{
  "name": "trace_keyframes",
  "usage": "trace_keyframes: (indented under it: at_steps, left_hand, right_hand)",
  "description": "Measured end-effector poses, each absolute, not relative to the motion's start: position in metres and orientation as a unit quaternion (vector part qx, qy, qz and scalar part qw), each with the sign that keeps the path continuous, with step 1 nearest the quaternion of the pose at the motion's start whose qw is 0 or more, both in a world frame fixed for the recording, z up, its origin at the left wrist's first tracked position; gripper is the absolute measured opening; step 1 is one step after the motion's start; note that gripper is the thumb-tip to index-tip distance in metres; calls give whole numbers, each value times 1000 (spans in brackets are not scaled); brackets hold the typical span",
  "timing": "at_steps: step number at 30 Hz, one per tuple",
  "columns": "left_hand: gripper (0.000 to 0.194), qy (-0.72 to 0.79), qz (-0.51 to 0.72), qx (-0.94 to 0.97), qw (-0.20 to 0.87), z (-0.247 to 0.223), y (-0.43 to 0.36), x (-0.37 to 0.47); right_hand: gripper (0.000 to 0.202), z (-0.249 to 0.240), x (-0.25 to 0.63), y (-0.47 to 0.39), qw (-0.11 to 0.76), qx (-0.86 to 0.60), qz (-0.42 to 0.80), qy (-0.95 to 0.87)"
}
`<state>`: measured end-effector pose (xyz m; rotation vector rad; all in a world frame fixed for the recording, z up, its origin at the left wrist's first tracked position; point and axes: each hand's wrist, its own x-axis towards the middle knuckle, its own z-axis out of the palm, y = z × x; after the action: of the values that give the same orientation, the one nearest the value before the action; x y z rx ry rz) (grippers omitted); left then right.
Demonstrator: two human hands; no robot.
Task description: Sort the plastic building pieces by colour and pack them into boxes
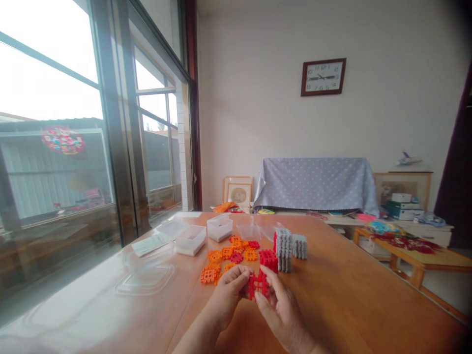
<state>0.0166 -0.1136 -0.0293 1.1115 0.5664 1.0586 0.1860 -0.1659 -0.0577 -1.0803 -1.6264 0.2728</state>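
Observation:
Between my two hands is a red interlocking plastic tile (257,285) with a notched edge and a grid of openings, held just above the table. My left hand (233,287) pinches its left side. The fingers and thumb of my right hand (279,297) grip its right side. Right behind it stands a stack of red tiles (268,259). Grey tiles are stacked tall (283,250) beyond that, with a shorter grey stack (300,246) to the right. Loose orange tiles (210,274) lie left of my hands, a few red ones (236,257) among them.
On the wooden table (350,300), clear plastic boxes (190,240) and a white-bottomed box (219,228) stand at the back left. A clear lid (146,279) and a paper sheet (150,244) lie nearby. Glass windows (55,147) line the left. A low yellow table (420,253) stands right.

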Motion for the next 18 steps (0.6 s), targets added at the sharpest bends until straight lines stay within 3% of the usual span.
trace_keyframes:
  at_steps: [4, 10, 18]
  left_hand:
    - [35, 246, 482, 455, 707, -33, -112, 16]
    - [30, 239, 465, 418, 743, -32, -114, 18]
    - [20, 226, 459, 437, 740, -39, -111, 15]
  right_hand:
    - [56, -52, 183, -170, 510, -439, 77, -736]
    - [53, -56, 181, -164, 526, -485, -6, -698]
    - [50, -52, 185, -172, 517, -515, 12, -683]
